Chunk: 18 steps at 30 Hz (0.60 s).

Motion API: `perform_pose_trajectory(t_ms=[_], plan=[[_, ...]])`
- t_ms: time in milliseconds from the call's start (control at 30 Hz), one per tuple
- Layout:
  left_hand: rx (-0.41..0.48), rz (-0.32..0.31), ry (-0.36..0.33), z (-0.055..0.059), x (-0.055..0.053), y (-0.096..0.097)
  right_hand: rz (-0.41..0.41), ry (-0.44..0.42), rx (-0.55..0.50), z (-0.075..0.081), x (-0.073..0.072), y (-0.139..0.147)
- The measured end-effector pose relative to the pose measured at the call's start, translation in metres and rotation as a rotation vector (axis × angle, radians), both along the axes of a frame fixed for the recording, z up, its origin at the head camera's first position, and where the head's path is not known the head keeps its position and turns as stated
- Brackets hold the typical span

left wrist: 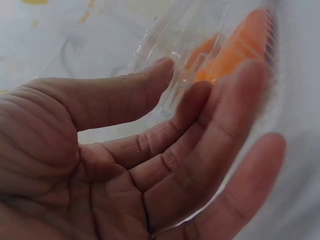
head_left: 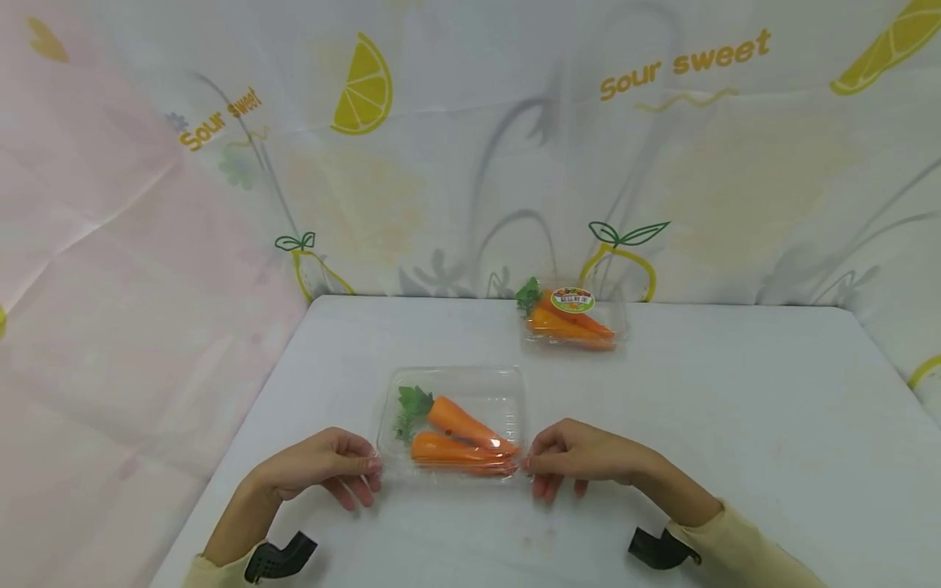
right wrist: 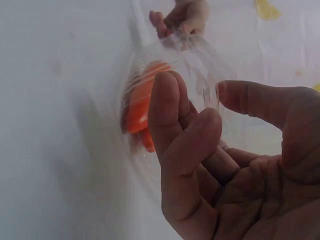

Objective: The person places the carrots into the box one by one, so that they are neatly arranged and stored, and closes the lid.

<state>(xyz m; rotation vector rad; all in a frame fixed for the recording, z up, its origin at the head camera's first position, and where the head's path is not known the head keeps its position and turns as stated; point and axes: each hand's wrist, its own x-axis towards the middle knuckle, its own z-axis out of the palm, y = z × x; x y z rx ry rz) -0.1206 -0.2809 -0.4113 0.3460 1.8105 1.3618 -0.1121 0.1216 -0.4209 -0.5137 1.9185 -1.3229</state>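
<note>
A clear plastic box [head_left: 481, 384] lies on the white table, with orange carrots [head_left: 470, 425] and their green leafy tops [head_left: 414, 402] inside. At its front left corner my left hand [head_left: 323, 461] pinches the edge between thumb and fingers. My right hand [head_left: 584, 453] pinches the front right corner in the same way. In the left wrist view the thumb [left wrist: 162, 75] lies against the plastic edge, other fingers curving beneath. The right wrist view shows the thumb [right wrist: 230, 95] and a bent forefinger on the box's thin rim, carrots [right wrist: 145, 100] behind the fingers.
A second clear box [head_left: 616, 314] of carrots, with an oval label [head_left: 573, 300] on top, stands at the table's back edge. Behind the table [head_left: 735, 392] hangs a printed cloth [head_left: 456, 163] with lemon drawings. Black wrist mounts [head_left: 282, 557] sit on both sleeves.
</note>
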Motion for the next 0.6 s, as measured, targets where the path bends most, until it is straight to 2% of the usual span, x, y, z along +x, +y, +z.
perform_pose_trajectory(t_ms=[133, 333, 600], plan=[[0.042, 0.001, -0.013, -0.0021, -0.0007, 0.0022, -0.002, -0.084, -0.027, 0.0008, 0.0005, -0.0023], [0.087, -0.038, -0.067, -0.0023, -0.0043, 0.0028, -0.007, -0.123, -0.046, 0.0004, -0.0006, -0.0026], [0.111, 0.004, -0.095, -0.0038, -0.0049, 0.0078, -0.044, -0.179, -0.056, 0.0015, -0.0014, -0.0007]])
